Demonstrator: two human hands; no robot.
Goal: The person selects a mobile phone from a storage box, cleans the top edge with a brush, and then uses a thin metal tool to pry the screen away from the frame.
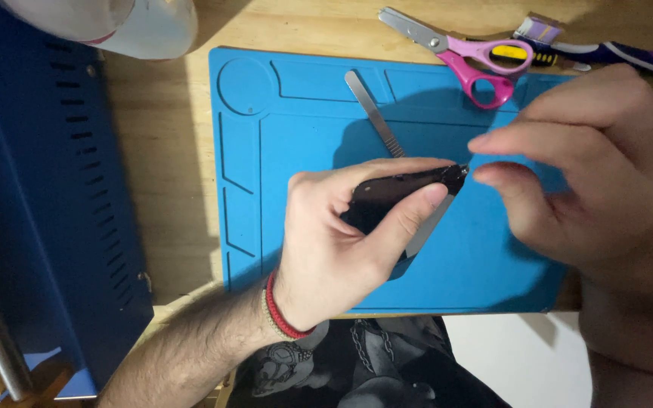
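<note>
My left hand (341,234) grips a small dark folding tool (406,185) over the blue work mat (304,136); thumb and forefinger pinch its body, and a thin metal blade slants down beneath it. My right hand (583,174) hovers just to the right, its forefinger and thumb close together at the tool's tip (462,172). I cannot tell whether those fingertips touch the tip. A red and beige bracelet (277,313) circles my left wrist.
A flat metal scalpel handle (372,109) lies on the mat's upper part. Pink-handled scissors (466,53) and a yellow-and-purple tool (568,49) rest on the wooden table beyond. A blue metal case (39,189) stands at left, a white container (137,26) at top left.
</note>
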